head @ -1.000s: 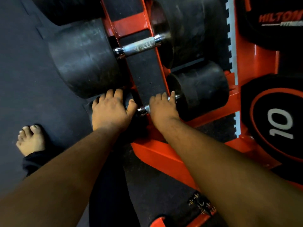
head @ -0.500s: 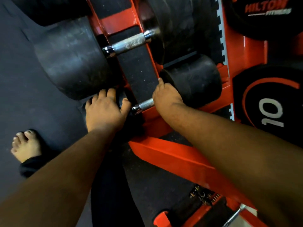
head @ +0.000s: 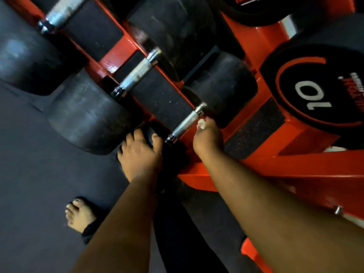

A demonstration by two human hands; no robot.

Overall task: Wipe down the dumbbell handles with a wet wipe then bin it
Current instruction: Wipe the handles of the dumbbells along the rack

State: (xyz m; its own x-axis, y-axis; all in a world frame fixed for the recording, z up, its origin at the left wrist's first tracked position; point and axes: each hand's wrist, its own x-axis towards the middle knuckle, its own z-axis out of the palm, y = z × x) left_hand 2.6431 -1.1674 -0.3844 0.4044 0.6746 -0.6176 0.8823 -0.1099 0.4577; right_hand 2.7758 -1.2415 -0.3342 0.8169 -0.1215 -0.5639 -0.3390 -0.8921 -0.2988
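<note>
While our right hand pinches the wet wipe in curled fingertips beside the nearest dumbbell handle, our left hand, fingers spread, presses that dumbbell's near head. We judge wiping is midway; next, the handle beyond the fingers. Only "10" on a plate reads clearly.

At the right edge of your view a black weight plate marked "10" with an orange ring leans on the orange rack. Black rubber pads line the rack's rails. Your bare foot stands on the dark floor, lower left.
</note>
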